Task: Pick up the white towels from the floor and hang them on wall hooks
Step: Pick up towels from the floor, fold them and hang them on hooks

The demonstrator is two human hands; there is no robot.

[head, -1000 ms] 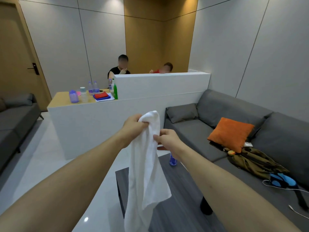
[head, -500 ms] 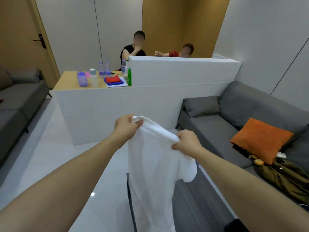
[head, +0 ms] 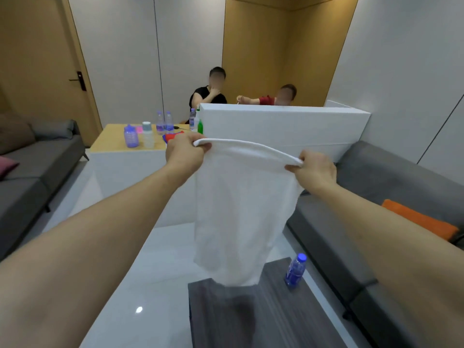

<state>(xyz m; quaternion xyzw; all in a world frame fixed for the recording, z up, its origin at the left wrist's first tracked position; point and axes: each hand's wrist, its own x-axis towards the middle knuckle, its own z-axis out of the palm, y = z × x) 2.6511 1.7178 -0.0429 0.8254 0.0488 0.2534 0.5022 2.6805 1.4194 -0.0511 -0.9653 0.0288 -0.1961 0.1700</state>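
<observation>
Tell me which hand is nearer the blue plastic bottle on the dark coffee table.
Right. The right hand grips the white towel above the blue plastic bottle; the left hand grips the towel's far corner, farther left.

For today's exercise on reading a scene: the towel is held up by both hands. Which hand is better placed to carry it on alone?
Hard to separate: left hand and right hand each grip a top corner of the white towel; no hook shows.

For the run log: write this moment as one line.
phase: towel held up | left hand: grips top edge of white cloth towel | right hand: grips other end | towel: hanging spread | hooks: not visible
</observation>
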